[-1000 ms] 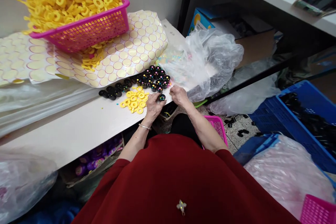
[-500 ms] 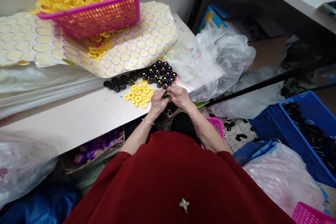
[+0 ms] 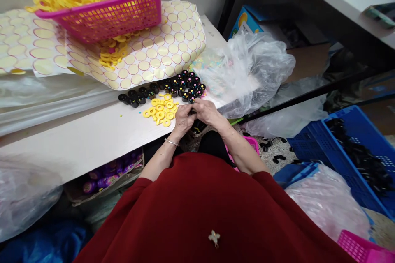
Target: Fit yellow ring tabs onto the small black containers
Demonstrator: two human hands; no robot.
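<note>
My left hand (image 3: 184,118) and my right hand (image 3: 206,111) meet at the table's front edge, fingers closed together around a small black cylinder (image 3: 193,111), mostly hidden by the fingertips. Just beyond my right fingertips stands a cluster of black cylinders (image 3: 185,94), many with a pink or yellow dot on top. More black cylinders (image 3: 132,98), without visible dots, lie to the left of them. A loose pile of flat yellow rings (image 3: 159,111) lies beside my left hand.
A pink basket (image 3: 123,12) heaped with yellow ring pieces stands on sticker sheets (image 3: 173,45). Clear plastic bags (image 3: 256,65) crowd the table's right end. A blue crate (image 3: 333,131) of black parts sits on the floor at right. Below the table is a box of purple items (image 3: 105,174).
The view has shifted slightly. My hands stay together at the same spot, and my right fingers now cover more of the black cylinder, hiding its coloured top.
</note>
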